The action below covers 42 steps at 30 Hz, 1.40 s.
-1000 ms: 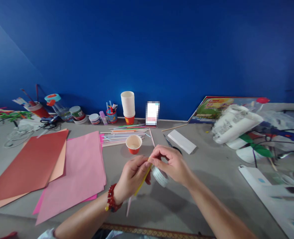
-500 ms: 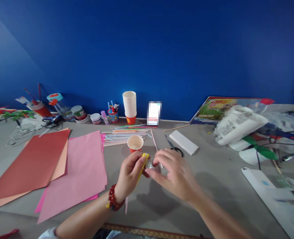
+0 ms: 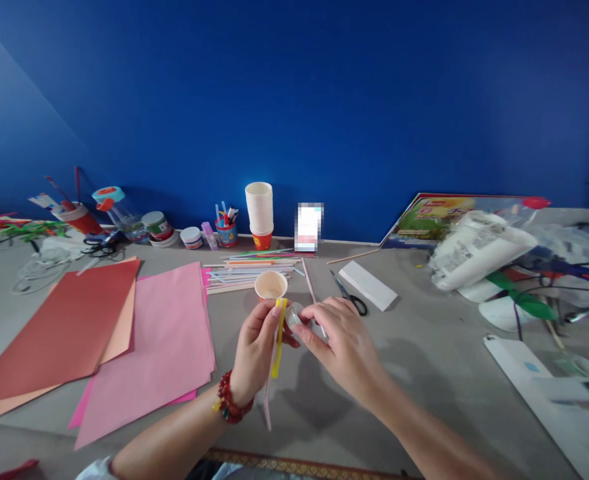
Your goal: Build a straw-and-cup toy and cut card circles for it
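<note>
My left hand [image 3: 255,343], with a red bead bracelet at the wrist, pinches a yellow strip [image 3: 277,350] that hangs down together with a thin pale pink straw [image 3: 266,403]. Against its fingertips is a small clear roll [image 3: 293,319], which looks like tape. The thumb and fingers of my right hand [image 3: 342,343] close on the right side of that roll. Just beyond the hands stands a paper cup [image 3: 271,285], its mouth facing up. Black-handled scissors [image 3: 357,305] lie behind my right hand.
Red paper [image 3: 74,320] and pink paper [image 3: 159,347] cover the left side. Straws [image 3: 244,275] lie behind the cup, near stacked cups [image 3: 259,210] and a bright phone [image 3: 308,228]. A folded white card [image 3: 368,285] and plastic-wrapped cups [image 3: 479,250] are at right.
Both hands have shifted slightly left, with the clear roll between them. The yellow strip has turned more upright and shows more of its length.
</note>
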Motion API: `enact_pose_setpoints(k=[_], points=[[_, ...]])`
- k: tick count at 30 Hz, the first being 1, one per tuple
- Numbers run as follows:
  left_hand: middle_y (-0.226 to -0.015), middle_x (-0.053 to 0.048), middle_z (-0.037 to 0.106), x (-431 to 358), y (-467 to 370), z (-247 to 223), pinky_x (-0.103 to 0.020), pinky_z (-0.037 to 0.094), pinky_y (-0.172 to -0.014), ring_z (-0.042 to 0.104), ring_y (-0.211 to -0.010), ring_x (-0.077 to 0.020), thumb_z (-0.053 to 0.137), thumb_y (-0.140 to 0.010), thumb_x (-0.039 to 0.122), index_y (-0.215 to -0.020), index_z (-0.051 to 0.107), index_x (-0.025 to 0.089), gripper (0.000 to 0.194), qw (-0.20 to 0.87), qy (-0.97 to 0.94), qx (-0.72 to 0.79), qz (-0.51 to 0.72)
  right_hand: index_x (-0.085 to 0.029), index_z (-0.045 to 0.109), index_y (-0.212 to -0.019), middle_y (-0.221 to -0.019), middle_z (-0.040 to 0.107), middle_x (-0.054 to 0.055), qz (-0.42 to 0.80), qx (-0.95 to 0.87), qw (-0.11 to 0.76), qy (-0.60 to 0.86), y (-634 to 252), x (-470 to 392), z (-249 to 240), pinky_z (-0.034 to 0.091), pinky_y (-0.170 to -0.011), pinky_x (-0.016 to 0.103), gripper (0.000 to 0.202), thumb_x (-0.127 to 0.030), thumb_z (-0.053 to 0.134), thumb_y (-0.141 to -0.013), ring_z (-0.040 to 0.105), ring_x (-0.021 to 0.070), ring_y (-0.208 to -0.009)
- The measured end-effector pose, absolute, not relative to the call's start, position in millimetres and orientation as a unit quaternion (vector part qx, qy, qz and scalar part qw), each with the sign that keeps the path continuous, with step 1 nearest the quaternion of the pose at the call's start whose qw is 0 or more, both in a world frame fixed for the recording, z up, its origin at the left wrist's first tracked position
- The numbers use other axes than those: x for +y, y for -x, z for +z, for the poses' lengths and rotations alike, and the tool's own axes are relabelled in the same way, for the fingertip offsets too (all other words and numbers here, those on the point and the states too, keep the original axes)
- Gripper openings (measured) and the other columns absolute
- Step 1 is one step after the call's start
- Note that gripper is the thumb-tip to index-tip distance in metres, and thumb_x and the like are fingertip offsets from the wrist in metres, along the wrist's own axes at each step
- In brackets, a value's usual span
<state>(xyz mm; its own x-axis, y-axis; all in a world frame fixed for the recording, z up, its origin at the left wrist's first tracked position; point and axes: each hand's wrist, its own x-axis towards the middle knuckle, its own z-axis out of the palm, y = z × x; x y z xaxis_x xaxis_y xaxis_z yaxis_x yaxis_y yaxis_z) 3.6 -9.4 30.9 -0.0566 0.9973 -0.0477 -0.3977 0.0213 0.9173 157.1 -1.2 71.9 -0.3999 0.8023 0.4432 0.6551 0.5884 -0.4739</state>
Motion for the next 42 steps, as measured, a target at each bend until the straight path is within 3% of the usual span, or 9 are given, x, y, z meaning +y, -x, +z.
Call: enact_pose_setpoints(k=[3, 6, 10, 14, 25, 32, 42], points=[[-0.084, 0.000, 0.064, -9.0, -3.2, 29.3, -0.018, 0.052, -0.065, 0.058, -0.071, -0.0095, 0.065, -0.087, 0.040, -0.095, 0.063, 0.019, 0.023, 0.547, -0.361, 0.421, 0.627, -0.021, 0.057, -0.089, -0.082, 0.066, 0.003, 0.106, -0.827, 0.342, 0.434, -155.8, -2.0, 69.9, 0.038, -0.079, 0.036, 0.018, -0.032, 0.070, -0.086, 0.056, 0.0215, -0.079], [-0.073, 0.004, 0.060, -10.3, -2.4, 29.3, -0.016, 0.048, -0.055, 0.055, -0.059, -0.0071, 0.063, -0.089, 0.040, -0.094, 0.060, 0.020, 0.021, 0.568, -0.362, 0.412, 0.614, -0.021, 0.054, -0.086, -0.081, 0.063, 0.002, 0.104, -0.830, 0.341, 0.429, -157.2, -2.9, 72.5, 0.039, -0.081, 0.037, 0.014, -0.027, 0.068, -0.086, 0.055, 0.0218, -0.080], [-0.066, 0.007, 0.055, -11.9, -3.0, 27.9, -0.017, 0.047, -0.049, 0.050, -0.049, -0.0055, 0.061, -0.090, 0.040, -0.094, 0.057, 0.020, 0.021, 0.610, -0.349, 0.391, 0.594, -0.021, 0.053, -0.086, -0.080, 0.061, 0.003, 0.099, -0.838, 0.332, 0.422, -161.0, -3.3, 76.5, 0.038, -0.089, 0.041, 0.012, -0.030, 0.060, -0.091, 0.054, 0.0220, -0.082], [-0.064, 0.006, 0.055, -13.0, -4.8, 27.9, -0.020, 0.051, -0.052, 0.051, -0.049, -0.0064, 0.058, -0.092, 0.040, -0.093, 0.056, 0.019, 0.021, 0.633, -0.349, 0.366, 0.586, -0.022, 0.053, -0.083, -0.077, 0.061, 0.002, 0.065, -0.835, 0.340, 0.429, -161.7, -2.5, 78.9, 0.036, -0.096, 0.044, 0.014, -0.032, 0.058, -0.091, 0.054, 0.0220, -0.081], [-0.072, 0.003, 0.062, -18.8, -5.2, 25.5, -0.024, 0.054, -0.058, 0.060, -0.056, -0.0097, 0.060, -0.092, 0.039, -0.095, 0.057, 0.019, 0.020, 0.662, -0.347, 0.324, 0.580, -0.023, 0.048, -0.069, -0.064, 0.055, 0.001, 0.003, -0.822, 0.337, 0.458, -156.6, 1.5, 82.5, 0.038, -0.091, 0.044, 0.023, -0.032, 0.059, -0.087, 0.048, 0.0216, -0.073], [-0.082, -0.002, 0.067, -15.1, -0.7, 25.8, -0.026, 0.055, -0.071, 0.065, -0.071, -0.0123, 0.069, -0.086, 0.027, -0.094, 0.063, 0.017, 0.014, 0.663, -0.386, 0.298, 0.568, -0.024, 0.046, -0.071, -0.066, 0.056, 0.000, 0.012, -0.824, 0.353, 0.444, -164.3, 3.9, 83.3, 0.037, -0.097, 0.045, 0.024, -0.032, 0.062, -0.086, 0.051, 0.0207, -0.074], [-0.089, -0.001, 0.067, -9.1, 1.1, 34.3, -0.028, 0.054, -0.075, 0.062, -0.074, -0.0119, 0.073, -0.082, 0.029, -0.094, 0.070, 0.019, 0.017, 0.681, -0.321, 0.317, 0.576, -0.024, 0.053, -0.084, -0.077, 0.061, 0.001, 0.041, -0.855, 0.332, 0.395, -171.5, 9.4, 87.6, 0.031, -0.106, 0.050, 0.009, -0.029, 0.060, -0.086, 0.053, 0.0216, -0.080]])
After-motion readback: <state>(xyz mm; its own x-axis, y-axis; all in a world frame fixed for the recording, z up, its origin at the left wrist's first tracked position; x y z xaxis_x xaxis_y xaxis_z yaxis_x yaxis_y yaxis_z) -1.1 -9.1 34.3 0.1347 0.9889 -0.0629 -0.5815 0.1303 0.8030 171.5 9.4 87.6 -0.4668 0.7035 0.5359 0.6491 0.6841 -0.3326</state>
